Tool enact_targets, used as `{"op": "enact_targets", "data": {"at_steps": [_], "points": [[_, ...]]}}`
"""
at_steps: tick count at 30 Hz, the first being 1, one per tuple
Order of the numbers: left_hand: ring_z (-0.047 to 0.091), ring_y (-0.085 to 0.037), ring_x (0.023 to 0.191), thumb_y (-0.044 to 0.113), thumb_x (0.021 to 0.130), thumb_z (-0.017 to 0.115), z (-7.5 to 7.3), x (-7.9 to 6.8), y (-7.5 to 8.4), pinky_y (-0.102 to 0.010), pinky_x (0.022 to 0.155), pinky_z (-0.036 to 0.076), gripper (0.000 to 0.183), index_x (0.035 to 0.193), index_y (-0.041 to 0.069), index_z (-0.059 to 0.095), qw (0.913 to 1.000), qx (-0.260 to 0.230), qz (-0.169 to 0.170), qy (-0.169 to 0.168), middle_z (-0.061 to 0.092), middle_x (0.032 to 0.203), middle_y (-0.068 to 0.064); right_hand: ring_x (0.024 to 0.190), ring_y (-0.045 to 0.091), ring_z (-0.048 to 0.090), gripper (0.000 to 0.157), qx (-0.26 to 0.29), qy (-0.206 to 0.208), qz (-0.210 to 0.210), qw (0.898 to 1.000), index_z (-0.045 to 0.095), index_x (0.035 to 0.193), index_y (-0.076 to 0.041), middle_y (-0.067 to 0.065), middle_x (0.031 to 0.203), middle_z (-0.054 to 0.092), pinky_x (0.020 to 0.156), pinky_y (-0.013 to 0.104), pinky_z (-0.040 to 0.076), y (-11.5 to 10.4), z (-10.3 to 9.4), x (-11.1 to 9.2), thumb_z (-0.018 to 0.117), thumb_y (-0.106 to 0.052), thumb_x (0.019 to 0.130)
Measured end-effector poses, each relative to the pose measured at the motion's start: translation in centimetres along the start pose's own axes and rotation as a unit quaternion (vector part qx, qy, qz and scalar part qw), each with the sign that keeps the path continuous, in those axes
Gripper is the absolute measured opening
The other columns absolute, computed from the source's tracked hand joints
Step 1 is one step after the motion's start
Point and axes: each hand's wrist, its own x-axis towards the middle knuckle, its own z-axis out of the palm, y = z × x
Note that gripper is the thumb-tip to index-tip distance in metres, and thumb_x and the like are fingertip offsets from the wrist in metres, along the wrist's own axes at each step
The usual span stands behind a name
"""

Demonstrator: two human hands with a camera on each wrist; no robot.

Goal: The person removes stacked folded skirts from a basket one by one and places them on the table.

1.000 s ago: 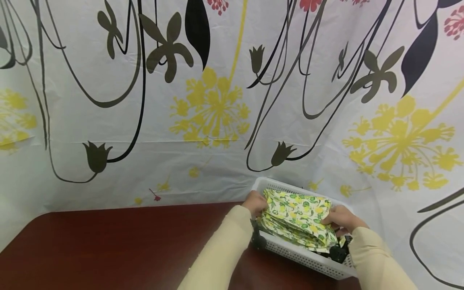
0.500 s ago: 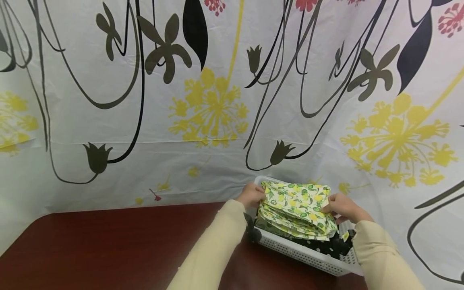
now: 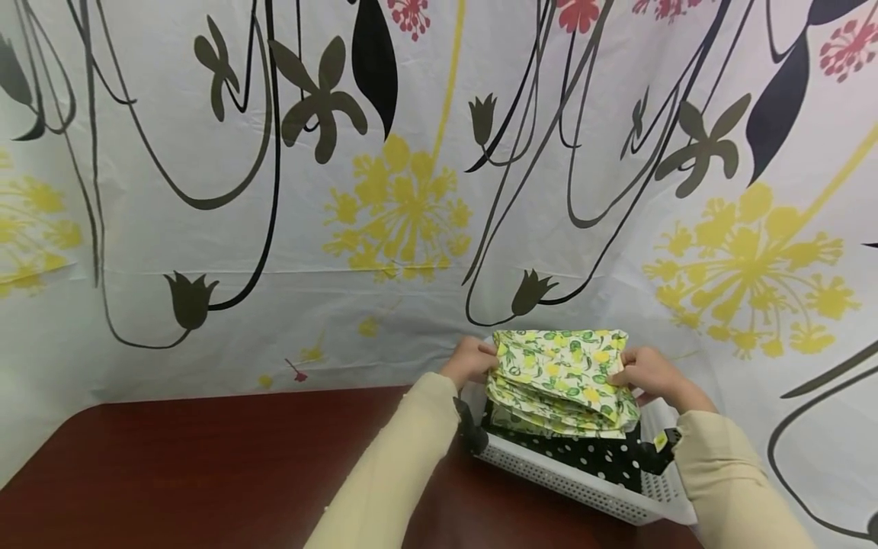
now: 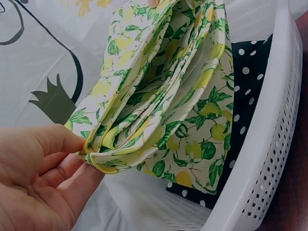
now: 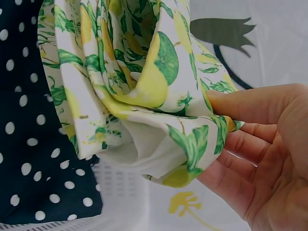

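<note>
A folded lemon-print cloth [image 3: 559,374], white with yellow lemons and green leaves, is held up over a white basket [image 3: 583,488]. My left hand [image 3: 472,360] pinches its left edge; in the left wrist view the thumb and fingers [image 4: 72,178] grip a folded corner, and several layers gape apart. On the opposite side my right hand [image 3: 652,375] pinches the right edge between thumb and fingers, as the right wrist view shows close up [image 5: 260,139]. Below it, in the basket, lies a black cloth with white dots [image 3: 597,455].
The basket stands on a dark red-brown table [image 3: 226,465], near its right end. Dark wrist bands or devices [image 3: 472,428] sit by the sleeves. A white curtain [image 3: 405,320] printed with flowers hangs behind the table.
Both hands have lifted the lemon-print cloth upward out of the basket. More of the black dotted cloth beneath now shows.
</note>
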Motion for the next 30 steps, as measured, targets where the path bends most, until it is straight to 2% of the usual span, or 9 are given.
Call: {"op": "enact_targets", "data": {"at_steps": [5,8,11,14,15,20,26,30], "points": [[0.06,-0.027,0.097,-0.003,0.08,0.057,-0.8,-0.5,0.7,-0.033,0.069,0.053,0.038,0.118,-0.002,0.059,0.9999,-0.009,0.005,-0.01,0.055,0.121,-0.014,0.047,0.011,0.032,0.04,-0.022,0.006,-0.012,1.0,0.03,0.06,-0.014,-0.001,0.053,0.033,0.041,0.031,0.044,-1.3,-0.5,-0.3,0.062,-0.011,0.084],[0.061,-0.021,0.086,-0.003,0.081,0.057,-1.4,-0.6,1.1,-0.032,0.069,0.053,0.027,0.107,-0.002,0.065,0.9997,-0.01,0.012,-0.021,0.059,0.109,-0.011,0.048,0.011,0.035,0.037,-0.036,0.008,-0.02,0.999,0.032,0.062,-0.013,0.0,0.055,0.036,0.043,0.033,0.046,-2.1,-0.9,-0.4,0.062,-0.012,0.084],[0.06,-0.018,0.08,-0.001,0.082,0.057,-2.2,-0.8,1.6,-0.032,0.068,0.053,0.025,0.105,0.0,0.066,0.9995,-0.009,0.017,-0.026,0.059,0.101,-0.009,0.049,0.012,0.036,0.035,-0.039,0.008,-0.029,0.999,0.033,0.064,-0.011,0.001,0.056,0.036,0.043,0.034,0.046,-3.0,-1.3,-0.4,0.063,-0.012,0.084],[0.061,-0.02,0.083,0.0,0.083,0.057,-3.0,-1.0,2.2,-0.032,0.067,0.053,0.028,0.11,0.0,0.064,0.9993,-0.003,0.022,-0.03,0.06,0.103,-0.01,0.049,0.011,0.035,0.037,-0.039,0.007,-0.042,0.998,0.032,0.064,-0.011,-0.001,0.056,0.034,0.043,0.033,0.045,-3.8,-1.6,-0.3,0.063,-0.013,0.084],[0.062,-0.022,0.087,0.001,0.083,0.058,-3.3,-1.1,2.4,-0.032,0.067,0.053,0.033,0.116,0.002,0.063,0.9993,-0.002,0.026,-0.027,0.06,0.108,-0.011,0.049,0.01,0.034,0.038,-0.038,0.006,-0.046,0.998,0.031,0.064,-0.011,-0.002,0.056,0.033,0.043,0.033,0.045,-4.2,-1.7,-0.3,0.064,-0.013,0.083],[0.061,-0.024,0.092,0.002,0.085,0.057,-4.5,-1.4,3.3,-0.033,0.07,0.053,0.031,0.115,0.002,0.063,0.999,-0.005,0.03,-0.031,0.06,0.109,-0.012,0.049,0.01,0.035,0.037,-0.04,0.006,-0.063,0.997,0.031,0.065,-0.01,-0.003,0.055,0.028,0.046,0.038,0.049,-5.7,-2.1,-0.3,0.064,-0.011,0.082],[0.061,-0.024,0.09,0.003,0.086,0.056,-5.9,-2.4,4.6,-0.033,0.069,0.053,0.03,0.115,0.001,0.063,0.9984,-0.009,0.044,-0.033,0.06,0.108,-0.012,0.048,0.009,0.029,0.039,-0.058,0.017,-0.085,0.995,0.029,0.065,-0.01,-0.003,0.055,0.022,0.045,0.035,0.047,-7.6,-2.5,-0.5,0.063,-0.011,0.084],[0.062,-0.023,0.087,0.004,0.087,0.056,-6.8,-3.0,5.3,-0.033,0.067,0.053,0.03,0.116,0.001,0.062,0.9977,-0.016,0.052,-0.039,0.06,0.107,-0.012,0.048,0.01,0.03,0.04,-0.07,0.024,-0.097,0.993,0.027,0.066,-0.01,-0.003,0.056,0.02,0.045,0.035,0.047,-8.8,-2.8,-0.8,0.063,-0.012,0.085]]}}
